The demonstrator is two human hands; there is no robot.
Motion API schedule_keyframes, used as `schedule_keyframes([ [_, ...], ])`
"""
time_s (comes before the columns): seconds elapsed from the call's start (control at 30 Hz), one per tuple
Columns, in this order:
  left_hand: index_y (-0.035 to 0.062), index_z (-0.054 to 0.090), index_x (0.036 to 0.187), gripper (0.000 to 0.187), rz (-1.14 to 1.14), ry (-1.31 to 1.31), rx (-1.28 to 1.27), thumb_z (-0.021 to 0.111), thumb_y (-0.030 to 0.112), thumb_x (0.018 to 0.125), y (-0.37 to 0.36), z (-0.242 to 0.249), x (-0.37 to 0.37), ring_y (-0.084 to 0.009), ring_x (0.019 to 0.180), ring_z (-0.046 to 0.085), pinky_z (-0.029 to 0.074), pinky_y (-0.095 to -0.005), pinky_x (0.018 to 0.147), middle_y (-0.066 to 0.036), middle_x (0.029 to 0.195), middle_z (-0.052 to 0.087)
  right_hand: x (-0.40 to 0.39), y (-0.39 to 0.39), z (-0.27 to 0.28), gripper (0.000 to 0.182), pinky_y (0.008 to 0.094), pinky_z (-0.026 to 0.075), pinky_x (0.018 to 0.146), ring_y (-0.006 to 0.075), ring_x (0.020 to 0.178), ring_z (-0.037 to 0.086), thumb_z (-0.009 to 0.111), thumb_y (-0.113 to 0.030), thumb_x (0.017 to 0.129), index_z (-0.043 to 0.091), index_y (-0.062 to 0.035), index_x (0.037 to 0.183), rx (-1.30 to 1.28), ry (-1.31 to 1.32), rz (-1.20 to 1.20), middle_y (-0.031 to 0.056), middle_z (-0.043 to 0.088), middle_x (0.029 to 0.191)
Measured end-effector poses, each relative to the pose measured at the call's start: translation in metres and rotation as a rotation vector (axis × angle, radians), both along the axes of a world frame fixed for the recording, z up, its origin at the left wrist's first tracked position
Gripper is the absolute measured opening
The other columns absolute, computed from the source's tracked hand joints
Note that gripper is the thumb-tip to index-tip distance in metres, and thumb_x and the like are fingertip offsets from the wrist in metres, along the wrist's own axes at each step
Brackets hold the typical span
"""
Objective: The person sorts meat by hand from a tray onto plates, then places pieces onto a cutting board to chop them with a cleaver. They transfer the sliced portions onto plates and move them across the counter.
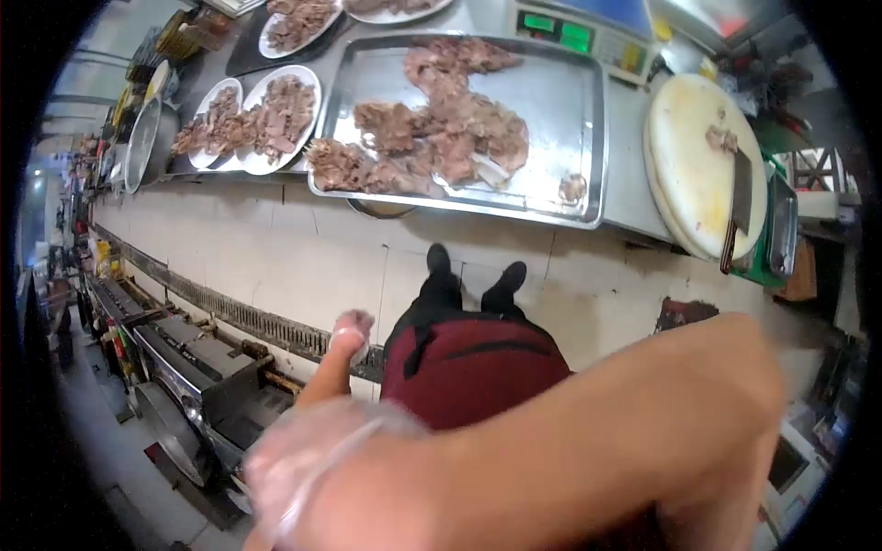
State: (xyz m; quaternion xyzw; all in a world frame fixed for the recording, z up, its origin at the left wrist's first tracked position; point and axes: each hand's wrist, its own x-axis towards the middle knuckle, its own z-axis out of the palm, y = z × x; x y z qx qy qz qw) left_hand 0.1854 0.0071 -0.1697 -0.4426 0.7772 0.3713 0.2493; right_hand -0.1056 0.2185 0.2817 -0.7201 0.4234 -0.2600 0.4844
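Observation:
My left hand [352, 332], in a clear plastic glove, hangs low over the floor beside my dark red apron [482, 375]. Its fingers look curled in, with nothing visible in them. My right arm reaches across my body from the right. At its end, my right hand [322, 452], also in a clear glove, is smeared by motion and overlaps my left arm near the elbow; its fingers are hidden. Ahead, on the counter, a metal tray [560, 129] holds chunks of cooked meat [459, 138]. Both hands are away from it.
Several white plates [315, 90] of meat stand left of the tray. A scale [579, 37] is behind it. On the right, a cleaver [738, 207] lies on a round cutting board [684, 156], handle over the edge. Stove equipment [197, 344] and a floor drain [230, 308] are at left.

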Motion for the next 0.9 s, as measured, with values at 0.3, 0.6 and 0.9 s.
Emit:
schedule_keyframes([
  [0.3, 0.0038, 0.072, 0.1, 0.034, 0.067, -0.168, -0.073, 0.064, 0.033, 0.083, -0.036, 0.024, 0.08, -0.0342, 0.105, 0.064, 0.049, -0.0405, 0.093, -0.02, 0.107, 0.068, 0.032, -0.046, -0.127, 0.044, 0.0452, 0.054, 0.08, 0.0388, 0.091, 0.067, 0.05, -0.036, 0.093, 0.061, 0.0006, 0.114, 0.371, 0.575, -0.512, 0.0236, 0.068, 0.09],
  [0.6, 0.004, 0.071, 0.096, 0.034, 0.175, 0.027, -0.122, 0.063, 0.035, 0.084, -0.168, -0.001, 0.209, -0.0368, 0.099, 0.064, 0.049, -0.0424, 0.089, -0.02, 0.103, 0.068, 0.07, -0.068, -0.303, 0.048, 0.0414, 0.044, 0.103, 0.0344, 0.121, 0.055, 0.056, -0.04, 0.088, 0.064, -0.0099, 0.124, 0.935, 0.897, -0.754, 0.0177, 0.059, 0.129],
  [0.9, 0.0041, 0.072, 0.093, 0.04, 0.398, -0.112, -0.019, 0.056, 0.04, 0.085, -0.26, -0.01, 0.3, -0.0391, 0.098, 0.064, 0.05, -0.0454, 0.087, -0.022, 0.103, 0.067, 0.083, -0.132, -0.384, 0.041, 0.0418, 0.044, 0.101, 0.0336, 0.117, 0.058, 0.049, -0.036, 0.089, 0.07, -0.0105, 0.112, 0.935, 1.099, -0.381, 0.0137, 0.062, 0.125],
])
